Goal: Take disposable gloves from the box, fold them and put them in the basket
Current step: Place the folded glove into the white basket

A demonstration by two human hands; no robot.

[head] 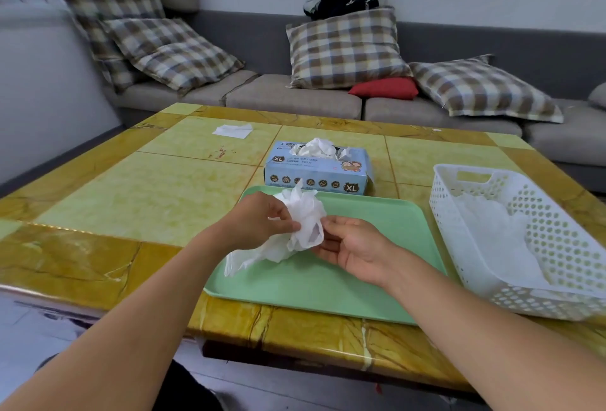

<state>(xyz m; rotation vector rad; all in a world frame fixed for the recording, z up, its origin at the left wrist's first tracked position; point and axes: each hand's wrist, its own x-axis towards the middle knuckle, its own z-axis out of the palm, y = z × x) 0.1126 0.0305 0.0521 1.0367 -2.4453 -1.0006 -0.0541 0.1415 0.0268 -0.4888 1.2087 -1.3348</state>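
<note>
Hands [259, 217] [351, 246] hold glove [303, 223]; basket [537, 223] holds gloves [488, 233].

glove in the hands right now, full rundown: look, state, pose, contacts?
The glove is white, thin, film-like plastic, crumpled and not yet folded. Its bunched upper part stands up between the hands; a looser tail droops left and down, its end lying on the green tray. The left hand pinches it from the left, the right hand holds it from the right with curled fingers. It sits in front of the glove box.
</note>
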